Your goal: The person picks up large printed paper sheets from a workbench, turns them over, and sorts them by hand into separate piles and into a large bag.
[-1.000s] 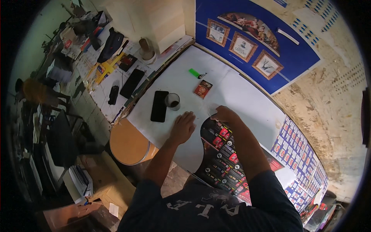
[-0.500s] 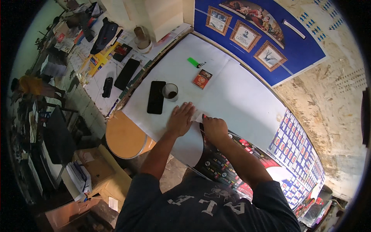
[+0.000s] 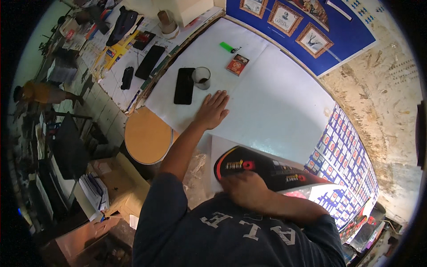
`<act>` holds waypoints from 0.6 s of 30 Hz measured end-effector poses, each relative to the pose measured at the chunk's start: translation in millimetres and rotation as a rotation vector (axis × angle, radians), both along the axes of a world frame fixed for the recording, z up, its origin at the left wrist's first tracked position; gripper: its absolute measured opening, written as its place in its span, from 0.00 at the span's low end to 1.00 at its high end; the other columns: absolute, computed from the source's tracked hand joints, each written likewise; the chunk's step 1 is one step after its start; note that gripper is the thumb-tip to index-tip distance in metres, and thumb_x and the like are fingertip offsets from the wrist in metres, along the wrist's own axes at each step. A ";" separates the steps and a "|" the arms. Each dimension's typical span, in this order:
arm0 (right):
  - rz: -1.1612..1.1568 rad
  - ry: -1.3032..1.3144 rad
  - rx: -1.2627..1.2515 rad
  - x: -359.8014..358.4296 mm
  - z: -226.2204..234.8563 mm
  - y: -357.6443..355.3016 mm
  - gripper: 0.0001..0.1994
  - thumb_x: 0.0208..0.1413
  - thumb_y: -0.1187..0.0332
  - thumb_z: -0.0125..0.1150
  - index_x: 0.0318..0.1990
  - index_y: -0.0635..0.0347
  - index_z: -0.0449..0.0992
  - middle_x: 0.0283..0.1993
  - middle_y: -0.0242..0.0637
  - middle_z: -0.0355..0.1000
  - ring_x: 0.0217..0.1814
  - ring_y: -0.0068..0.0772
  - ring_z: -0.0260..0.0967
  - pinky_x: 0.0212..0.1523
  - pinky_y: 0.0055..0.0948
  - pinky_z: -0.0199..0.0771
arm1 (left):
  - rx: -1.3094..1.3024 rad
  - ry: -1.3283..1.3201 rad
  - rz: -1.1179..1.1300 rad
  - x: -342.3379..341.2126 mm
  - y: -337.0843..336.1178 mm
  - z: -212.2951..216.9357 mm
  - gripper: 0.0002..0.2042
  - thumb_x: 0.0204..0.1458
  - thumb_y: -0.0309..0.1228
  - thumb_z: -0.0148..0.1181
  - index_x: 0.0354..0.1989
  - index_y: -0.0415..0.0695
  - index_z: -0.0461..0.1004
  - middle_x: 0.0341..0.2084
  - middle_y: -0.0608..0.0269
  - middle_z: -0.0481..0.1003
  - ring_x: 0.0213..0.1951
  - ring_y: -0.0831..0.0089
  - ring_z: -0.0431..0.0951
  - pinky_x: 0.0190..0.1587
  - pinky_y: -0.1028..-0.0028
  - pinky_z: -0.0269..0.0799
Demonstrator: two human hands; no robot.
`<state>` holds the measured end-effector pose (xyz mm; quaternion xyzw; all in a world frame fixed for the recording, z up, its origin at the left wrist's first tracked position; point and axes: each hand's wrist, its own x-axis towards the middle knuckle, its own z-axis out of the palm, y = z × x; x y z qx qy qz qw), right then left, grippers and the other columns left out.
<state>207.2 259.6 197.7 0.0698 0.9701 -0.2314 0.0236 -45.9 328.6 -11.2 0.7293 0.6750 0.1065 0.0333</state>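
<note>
My left hand (image 3: 212, 110) lies flat with its fingers spread on the white sheet (image 3: 275, 107) covering the table. Close to me, my right hand (image 3: 245, 189) is closed on the edge of a black printed poster (image 3: 267, 170) with red and yellow marks. The poster bends along the table's near side; the pinching fingertips are partly hidden. Just beyond my left hand stands a clear glass (image 3: 202, 79) with a little dark liquid, touching or close beside a black phone (image 3: 184, 86). Farther off lie a red cigarette pack (image 3: 238, 65) and a green lighter (image 3: 227, 46).
A round orange stool (image 3: 148, 136) stands at the table's left edge. On the left side table lie a second black phone (image 3: 150, 62) and a dark bag (image 3: 121, 26). Cardboard boxes (image 3: 129, 191) sit at lower left. A blue-and-white patterned sheet (image 3: 342, 155) covers the table's right end.
My right hand has moved toward my body, drawing the printed poster's edge with it. My left hand stays flat on the white sheet. The whole view has shifted, so the tabletop things sit higher.
</note>
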 end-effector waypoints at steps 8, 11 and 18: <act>0.085 0.143 -0.050 80.4 54.6 -6.6 0.17 0.45 0.68 0.58 0.45 0.61 0.78 0.43 0.34 0.78 0.43 0.31 0.79 0.38 0.29 0.79 | 0.087 0.083 0.012 10.6 -8.2 3.2 0.25 0.63 0.47 0.41 0.65 0.48 0.62 0.68 0.57 0.56 0.69 0.61 0.52 0.68 0.52 0.46; 0.064 0.170 0.008 109.9 30.8 -20.3 0.16 0.44 0.67 0.59 0.43 0.60 0.78 0.44 0.34 0.78 0.45 0.31 0.78 0.38 0.28 0.79 | 0.068 0.121 0.014 14.8 -10.3 8.9 0.24 0.63 0.47 0.42 0.62 0.48 0.65 0.66 0.58 0.58 0.69 0.61 0.54 0.67 0.52 0.48; 0.223 0.187 -0.098 116.9 -15.0 -60.9 0.13 0.46 0.68 0.57 0.40 0.62 0.76 0.37 0.39 0.74 0.40 0.35 0.75 0.40 0.32 0.77 | -0.185 0.080 0.160 37.9 -68.9 29.5 0.26 0.63 0.48 0.45 0.65 0.50 0.61 0.69 0.56 0.54 0.70 0.59 0.50 0.68 0.50 0.46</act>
